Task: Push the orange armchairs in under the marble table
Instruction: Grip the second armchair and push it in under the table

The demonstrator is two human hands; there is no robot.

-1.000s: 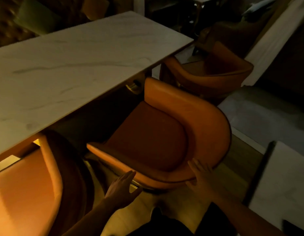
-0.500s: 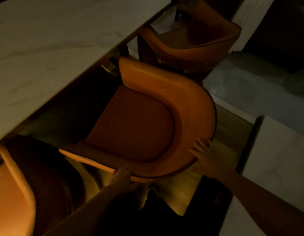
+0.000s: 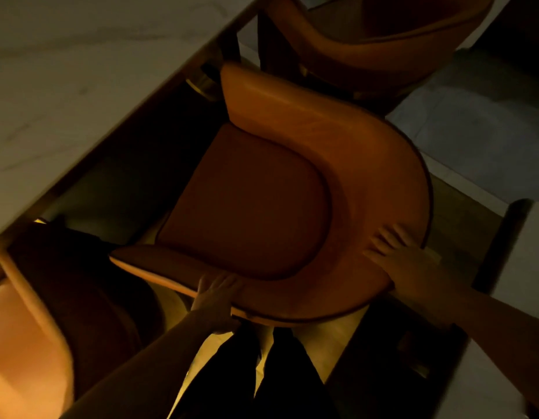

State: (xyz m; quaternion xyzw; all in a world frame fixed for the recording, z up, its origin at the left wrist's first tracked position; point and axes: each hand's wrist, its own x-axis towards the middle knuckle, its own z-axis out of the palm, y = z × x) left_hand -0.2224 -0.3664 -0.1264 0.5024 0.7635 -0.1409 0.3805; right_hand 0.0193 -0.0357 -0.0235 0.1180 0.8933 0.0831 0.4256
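Observation:
An orange armchair [image 3: 337, 152] with a curved back stands in the middle of the view, its seat facing the marble table [image 3: 65, 86] at upper left. My left hand [image 3: 216, 297] grips the rim of the chair's back near its left arm. My right hand [image 3: 410, 267] is wrapped over the rim on the right side of the back. A second orange armchair [image 3: 368, 46] stands at the top, beyond the first. A third orange armchair [image 3: 35, 328] is at lower left, partly under the table's edge.
A pale table or slab [image 3: 504, 343] with a dark edge lies close on the right. Grey floor tiles [image 3: 473, 125] and a strip of wood floor sit beyond the chair. My dark trouser legs [image 3: 262, 373] are right behind the chair back.
Both hands went from hovering behind the chair to gripping its back rim. The view has tilted down and closer over the chair.

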